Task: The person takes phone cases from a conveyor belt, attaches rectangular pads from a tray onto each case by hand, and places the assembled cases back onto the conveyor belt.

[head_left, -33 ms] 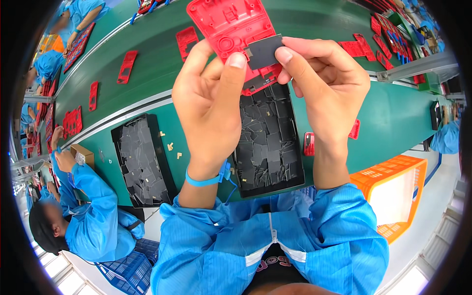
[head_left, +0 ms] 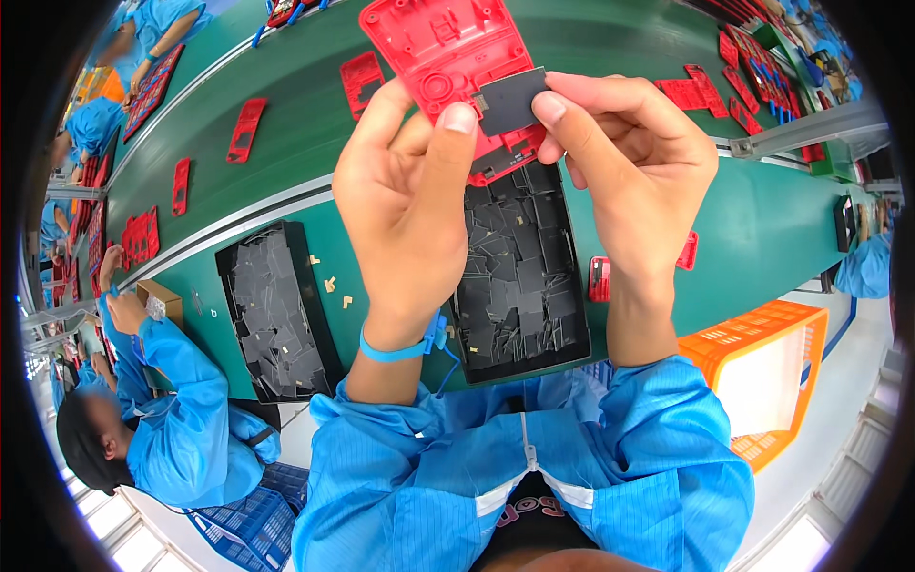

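Observation:
My left hand (head_left: 405, 191) grips a red plastic casing half (head_left: 443, 48) by its left side, thumb over the inner face. Moulded ribs, screw posts and a round ring show inside it. Between the thumb and fingers of my right hand (head_left: 634, 157) is a thin dark grey rectangular sheet (head_left: 512, 101), held against the inside of the casing and covering part of it. A darker strip (head_left: 505, 157) lies in the casing's lower end. Below my hands stands a black tray (head_left: 583, 348) full of similar dark grey pieces. A blue wrist strap (head_left: 391, 355) circles my left wrist.
A second black tray (head_left: 324, 357) of grey pieces stands to the left, with small cream bits (head_left: 330, 284) beside it. Red casings (head_left: 247, 130) lie along the green belt (head_left: 305, 105) beyond a metal rail. An orange crate (head_left: 801, 372) is at right; a co-worker (head_left: 191, 410) sits at left.

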The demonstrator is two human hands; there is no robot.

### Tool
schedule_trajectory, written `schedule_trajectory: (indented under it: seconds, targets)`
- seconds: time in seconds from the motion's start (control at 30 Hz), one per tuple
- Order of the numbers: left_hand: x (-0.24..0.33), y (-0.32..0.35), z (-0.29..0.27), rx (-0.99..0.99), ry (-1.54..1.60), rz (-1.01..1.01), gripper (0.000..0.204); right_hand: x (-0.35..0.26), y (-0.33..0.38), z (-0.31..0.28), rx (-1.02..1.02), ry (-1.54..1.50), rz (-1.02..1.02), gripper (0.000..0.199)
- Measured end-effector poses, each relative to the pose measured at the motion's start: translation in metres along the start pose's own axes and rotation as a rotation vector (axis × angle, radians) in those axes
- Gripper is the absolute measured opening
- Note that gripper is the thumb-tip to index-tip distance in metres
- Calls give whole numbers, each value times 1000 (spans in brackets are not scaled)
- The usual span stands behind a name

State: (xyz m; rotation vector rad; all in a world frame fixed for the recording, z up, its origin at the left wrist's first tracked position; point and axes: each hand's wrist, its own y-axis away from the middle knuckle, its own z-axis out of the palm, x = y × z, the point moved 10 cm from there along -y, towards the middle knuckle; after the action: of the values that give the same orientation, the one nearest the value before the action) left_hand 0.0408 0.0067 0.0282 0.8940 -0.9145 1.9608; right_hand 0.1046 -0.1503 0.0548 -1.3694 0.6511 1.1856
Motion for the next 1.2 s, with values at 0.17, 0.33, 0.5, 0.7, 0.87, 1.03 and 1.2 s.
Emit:
schedule_trajectory:
  seconds: [0.17, 0.33, 0.5, 0.7, 0.87, 1.03, 1.2]
  targets:
    - [-2, -3, 1, -11, -35, -3, 34, 1, -2, -3, -61, 24, -65, 17]
    - [-6, 0, 4, -25, -12, 26, 39, -24, 22, 13, 69, 666, -544, 34]
    - [-9, 6, 4, 72, 12, 40, 28, -17, 38, 28, -4, 625, -601, 36]
    - [-2, 8, -3, 74, -4, 81, 27, -2, 17, 14, -78, 48, -245, 15]
    - [5, 9, 4, 69, -53, 162, 28, 14, 10, 16, -144, -16, 29, 8]
    - [-3, 5, 1, 119, -133, 124, 22, 9, 8, 20, -207, 133, -155, 10]
    - [-21, -5, -7, 54, -46, 52, 25, 21, 1, 19, -213, 171, -137, 15]
